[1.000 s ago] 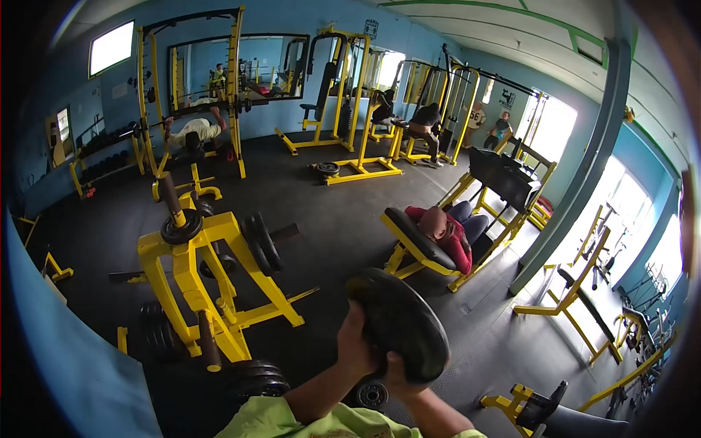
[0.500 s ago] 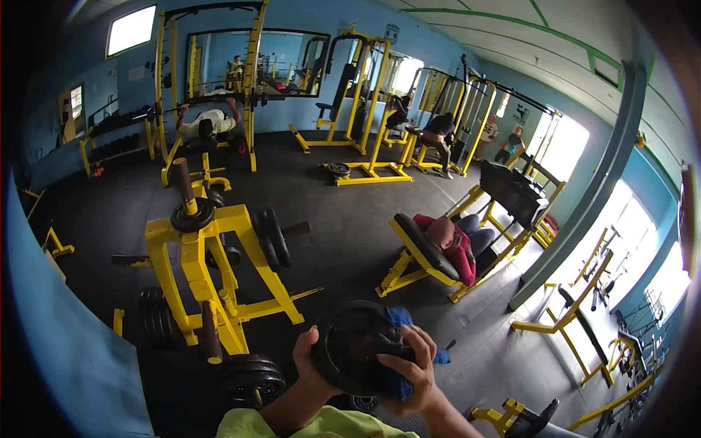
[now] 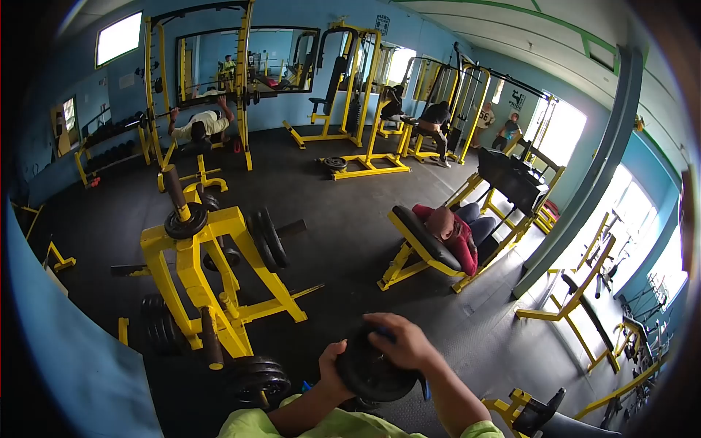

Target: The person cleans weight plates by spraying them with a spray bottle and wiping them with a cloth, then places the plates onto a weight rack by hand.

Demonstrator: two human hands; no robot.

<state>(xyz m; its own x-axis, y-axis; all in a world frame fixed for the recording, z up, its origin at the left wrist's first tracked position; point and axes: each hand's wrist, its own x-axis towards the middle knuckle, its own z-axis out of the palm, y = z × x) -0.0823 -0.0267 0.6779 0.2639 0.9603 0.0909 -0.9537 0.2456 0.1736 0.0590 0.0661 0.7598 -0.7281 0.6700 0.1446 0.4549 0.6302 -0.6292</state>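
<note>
A round black weight plate is held low in front of my body, its face turned partly up. My left hand grips its left edge, the thumb up along the rim. Across the upper right of the plate lies my right hand, its fingers bent over the face and pressing something blue, probably a cloth, against it. A strip of the blue cloth hangs at the plate's right edge.
A yellow plate rack with black plates stands at the left. Stacked plates lie near my left forearm. A person in red reclines on a leg press ahead. Another person lies under a barbell. A grey post rises at the right.
The plate was tilted up, then lowered toward my body. My right hand has moved from the plate's lower edge to its side, then over its top. The blue cloth came into view.
</note>
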